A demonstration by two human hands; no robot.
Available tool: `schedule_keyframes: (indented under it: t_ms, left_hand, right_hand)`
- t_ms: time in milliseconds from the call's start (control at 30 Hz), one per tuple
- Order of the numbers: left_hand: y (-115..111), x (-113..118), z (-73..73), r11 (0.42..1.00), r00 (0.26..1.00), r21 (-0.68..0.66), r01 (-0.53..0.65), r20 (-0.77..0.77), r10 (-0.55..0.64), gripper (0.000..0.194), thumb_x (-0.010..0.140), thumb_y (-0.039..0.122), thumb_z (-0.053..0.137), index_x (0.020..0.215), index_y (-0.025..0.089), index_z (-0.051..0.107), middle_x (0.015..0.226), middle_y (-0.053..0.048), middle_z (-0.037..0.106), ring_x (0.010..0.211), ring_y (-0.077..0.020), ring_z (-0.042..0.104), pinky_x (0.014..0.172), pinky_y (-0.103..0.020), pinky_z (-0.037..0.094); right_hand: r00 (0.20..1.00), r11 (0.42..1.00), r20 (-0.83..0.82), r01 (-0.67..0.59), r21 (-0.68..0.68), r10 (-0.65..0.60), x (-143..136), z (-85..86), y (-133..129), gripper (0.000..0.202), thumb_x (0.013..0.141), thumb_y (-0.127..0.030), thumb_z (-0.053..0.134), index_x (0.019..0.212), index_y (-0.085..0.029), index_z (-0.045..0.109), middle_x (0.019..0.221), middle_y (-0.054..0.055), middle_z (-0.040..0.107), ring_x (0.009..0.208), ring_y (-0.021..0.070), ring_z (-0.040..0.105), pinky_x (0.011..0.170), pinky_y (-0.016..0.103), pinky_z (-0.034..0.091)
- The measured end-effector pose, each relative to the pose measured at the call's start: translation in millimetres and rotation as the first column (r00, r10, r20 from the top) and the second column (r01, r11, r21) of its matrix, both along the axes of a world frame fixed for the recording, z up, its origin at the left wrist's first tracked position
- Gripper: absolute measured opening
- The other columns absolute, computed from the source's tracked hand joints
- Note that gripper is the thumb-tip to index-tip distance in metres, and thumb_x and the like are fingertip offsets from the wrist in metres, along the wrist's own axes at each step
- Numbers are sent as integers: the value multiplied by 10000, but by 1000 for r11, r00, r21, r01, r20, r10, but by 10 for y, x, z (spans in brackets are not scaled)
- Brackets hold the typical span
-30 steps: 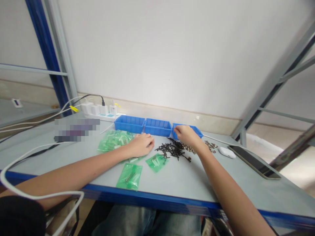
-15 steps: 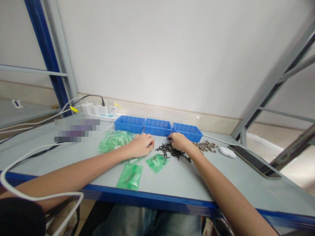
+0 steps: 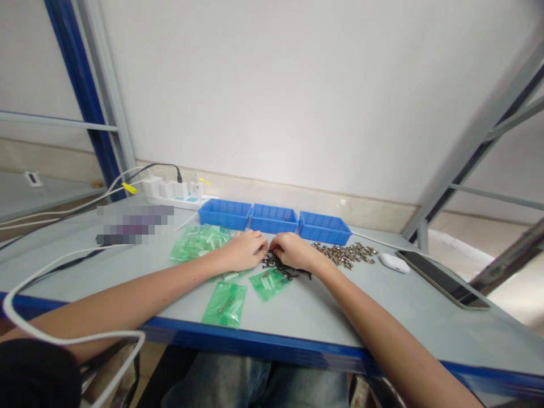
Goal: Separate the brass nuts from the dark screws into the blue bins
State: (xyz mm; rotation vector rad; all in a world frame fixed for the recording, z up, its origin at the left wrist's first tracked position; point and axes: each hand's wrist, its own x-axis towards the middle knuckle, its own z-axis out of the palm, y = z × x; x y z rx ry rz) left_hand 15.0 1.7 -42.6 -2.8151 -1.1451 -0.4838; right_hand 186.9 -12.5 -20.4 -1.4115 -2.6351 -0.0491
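The small black metal screws (image 3: 270,261) lie on the grey bench (image 3: 318,317), at four o'clock from the left hand (image 3: 243,250) and partly beneath the right hand (image 3: 294,251); they should handle light, stiff and prickly, best pinched mid-shank. Each grip looks narrow, fingers curled, the right apparently touching screws, but I cannot tell whether either holds one

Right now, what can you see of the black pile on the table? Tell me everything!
The black pile is a loose, messy heap of small, thin pieces that look like metal screws, lying every which way on the gray table. The right hand hides part of it, and the left hand is at its left edge. Some pieces reach the green bag just in front. Shiny brassy pieces lie to its right.
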Motion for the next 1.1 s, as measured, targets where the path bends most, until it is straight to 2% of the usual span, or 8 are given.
schedule_keyframes:
  t_ms: [233,400,600,667,767,867,967,1100]
  left_hand:
    - [5,-6,-10,1000,1000,10,6,-3,-6,197,866,272,372,821,185,543,892,-49,568,872,-195,518,763,-327,378]
    - [8,-11,-14,1000,1000,3,3,-2,-3,182,861,268,383,836,185,542,907,-50,571,891,-199,513,763,-331,373]
    - [9,-7,-13,1000,1000,5,13,5,-13,190,863,267,376,831,186,545,900,-49,572,883,-200,512,754,-333,372]
    - [10,-4,-12,1000,1000,7,13,4,-13,191,861,266,378,827,184,547,898,-50,573,882,-201,515,754,-333,375]
    - [16,6,-12,1000,1000,-5,-2,14,2,188,857,272,386,833,183,549,900,-51,579,888,-209,523,752,-336,380]
    - [26,23,-4,1000,998,-29,-5,57,7,201,865,290,382,837,181,549,882,-52,592,870,-209,535,738,-328,384]
    - [30,35,21,998,993,-53,19,121,-12,228,889,275,336,866,177,541,851,-49,604,823,-192,550,720,-309,389]
    - [14,33,52,999,985,-41,22,174,-15,229,894,232,302,854,175,520,811,-43,599,775,-181,551,691,-298,389]
  right_hand:
    - [1000,998,-26,-2,65,4,29,-3,-23,218,702,-67,461,766,-161,647,810,65,684,726,158,597,618,220,368]
    - [1000,1000,-18,2,-4,-2,7,12,-45,170,737,-129,485,769,-170,648,784,56,686,700,157,597,599,224,364]
    - [1000,1000,-1,21,11,-21,-3,5,-46,180,710,-85,471,743,-162,631,769,62,672,694,157,588,588,228,350]
    - [999,1000,-35,24,19,-23,10,5,-44,170,702,-84,467,725,-157,619,751,62,658,674,150,572,587,226,350]
    - [978,998,-207,5,69,9,24,31,-42,126,680,-82,481,690,-145,590,748,58,627,677,136,543,613,219,367]
    - [887,999,-461,-36,0,32,20,76,-43,87,697,-101,485,705,-142,561,672,21,586,611,111,513,576,209,379]
    - [732,983,-681,-125,-136,-2,4,98,-42,56,725,-151,486,739,-146,539,636,-3,567,567,102,517,530,204,393]
    - [573,957,-818,-206,-205,-52,-12,68,-12,55,711,-143,498,752,-145,534,656,0,585,623,114,571,588,227,447]
